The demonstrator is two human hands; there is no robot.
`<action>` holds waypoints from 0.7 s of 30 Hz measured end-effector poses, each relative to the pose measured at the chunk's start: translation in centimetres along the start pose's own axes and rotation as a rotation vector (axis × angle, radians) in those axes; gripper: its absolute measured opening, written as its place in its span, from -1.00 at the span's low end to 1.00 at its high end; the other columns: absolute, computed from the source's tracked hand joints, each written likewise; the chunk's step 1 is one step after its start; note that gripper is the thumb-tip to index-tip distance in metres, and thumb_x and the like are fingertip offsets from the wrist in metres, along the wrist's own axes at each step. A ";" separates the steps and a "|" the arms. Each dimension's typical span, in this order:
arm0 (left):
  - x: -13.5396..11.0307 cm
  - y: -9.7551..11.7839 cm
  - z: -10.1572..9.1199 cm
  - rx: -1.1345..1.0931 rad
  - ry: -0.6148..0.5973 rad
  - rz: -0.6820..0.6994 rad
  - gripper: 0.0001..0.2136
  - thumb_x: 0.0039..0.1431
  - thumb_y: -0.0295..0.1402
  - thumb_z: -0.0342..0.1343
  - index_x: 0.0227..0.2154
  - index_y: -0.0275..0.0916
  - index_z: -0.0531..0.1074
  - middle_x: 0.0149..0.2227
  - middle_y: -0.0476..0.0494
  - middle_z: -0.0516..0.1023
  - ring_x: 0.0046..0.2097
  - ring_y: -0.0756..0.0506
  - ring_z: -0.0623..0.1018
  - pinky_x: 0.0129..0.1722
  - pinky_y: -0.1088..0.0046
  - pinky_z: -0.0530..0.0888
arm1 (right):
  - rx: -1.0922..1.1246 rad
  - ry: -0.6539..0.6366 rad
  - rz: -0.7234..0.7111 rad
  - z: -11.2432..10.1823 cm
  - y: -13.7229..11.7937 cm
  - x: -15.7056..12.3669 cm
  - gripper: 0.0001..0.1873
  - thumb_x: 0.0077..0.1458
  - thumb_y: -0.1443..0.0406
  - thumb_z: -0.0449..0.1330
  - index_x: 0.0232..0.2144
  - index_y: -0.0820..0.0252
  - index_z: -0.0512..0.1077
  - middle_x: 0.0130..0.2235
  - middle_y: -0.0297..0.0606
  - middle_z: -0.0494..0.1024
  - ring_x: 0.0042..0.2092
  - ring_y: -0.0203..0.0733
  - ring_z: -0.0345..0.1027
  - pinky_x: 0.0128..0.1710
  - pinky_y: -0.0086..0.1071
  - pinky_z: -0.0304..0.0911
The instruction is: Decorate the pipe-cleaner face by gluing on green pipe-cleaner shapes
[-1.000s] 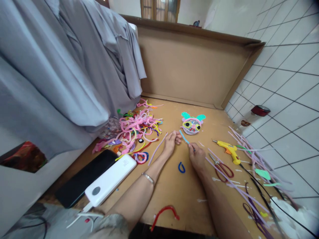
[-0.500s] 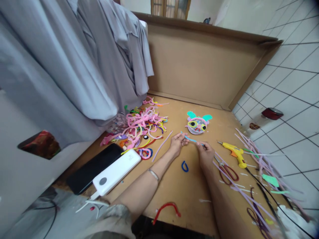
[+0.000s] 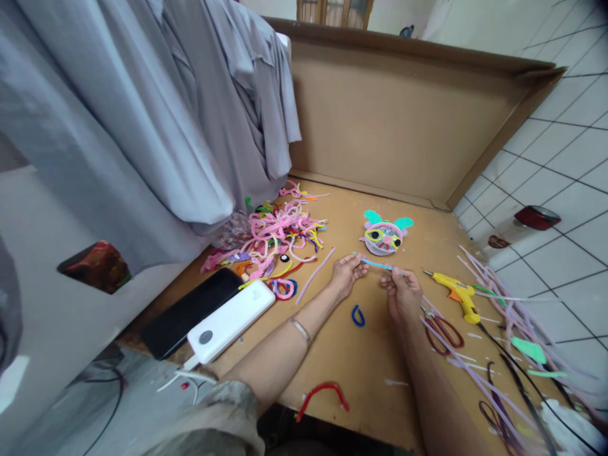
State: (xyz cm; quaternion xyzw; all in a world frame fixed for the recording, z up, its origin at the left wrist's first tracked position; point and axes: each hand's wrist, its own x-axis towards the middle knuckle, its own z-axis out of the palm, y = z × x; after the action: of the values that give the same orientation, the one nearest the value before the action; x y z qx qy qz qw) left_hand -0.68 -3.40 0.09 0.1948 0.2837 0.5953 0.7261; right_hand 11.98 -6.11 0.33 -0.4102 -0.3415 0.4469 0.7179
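Note:
A short light-blue pipe cleaner (image 3: 377, 264) is stretched level between my two hands, just above the brown board (image 3: 342, 354). My left hand (image 3: 348, 273) pinches its left end and my right hand (image 3: 402, 291) pinches its right end, fingers closed. Just beyond them sits a small round craft face (image 3: 386, 235) with teal ears and yellow pipe-cleaner glasses. A small blue loop (image 3: 358, 315) lies on the board below my hands.
A pile of pink and coloured pipe cleaners (image 3: 275, 237) lies at the left, with a lilac one (image 3: 315, 275) beside it. A white power bank (image 3: 231, 321) and black phone (image 3: 190, 313) sit near left. Yellow glue gun (image 3: 455, 294), red scissors (image 3: 441, 328) and long lilac stems (image 3: 513, 316) lie right.
My right hand has lifted off the board and both hands now hold the blue pipe cleaner level between them; before it slanted down to the board. The view has shifted a little.

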 end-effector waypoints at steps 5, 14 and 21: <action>0.0 -0.3 0.1 -0.010 0.035 0.026 -0.70 -0.16 -0.28 0.40 -0.53 -0.36 0.41 -0.56 -0.01 0.44 -0.50 0.10 0.44 -0.43 0.58 0.39 | 0.022 0.010 0.006 0.0 -0.1 0.0 -0.51 -0.33 0.10 0.47 -0.50 0.17 0.28 -0.46 -0.41 0.59 -0.62 -0.39 0.36 -0.61 -0.51 0.27; 0.1 -0.3 0.1 0.066 0.002 0.044 -0.67 -0.19 -0.21 0.39 -0.52 -0.36 0.43 -0.58 -0.01 0.44 -0.53 0.10 0.42 -0.46 0.58 0.35 | 0.044 0.030 0.059 -0.6 -0.7 0.5 -0.50 -0.31 0.09 0.46 -0.50 0.19 0.25 -0.40 -0.35 0.62 -0.58 -0.41 0.39 -0.60 -0.54 0.28; 0.2 -1.0 -0.1 0.157 0.018 0.104 -0.66 -0.15 -0.15 0.35 -0.57 -0.35 0.43 -0.60 -0.03 0.44 -0.56 0.11 0.37 -0.48 0.56 0.30 | 0.035 0.025 0.011 -0.9 -0.9 0.7 -0.54 -0.26 0.12 0.45 -0.50 0.18 0.26 -0.42 -0.36 0.61 -0.58 -0.42 0.38 -0.56 -0.52 0.30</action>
State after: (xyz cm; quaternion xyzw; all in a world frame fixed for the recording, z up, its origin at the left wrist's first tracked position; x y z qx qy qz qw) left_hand 0.09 -3.47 -0.63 0.2602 0.3252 0.6098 0.6743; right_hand 13.32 -5.90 0.86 -0.4050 -0.3223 0.4514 0.7268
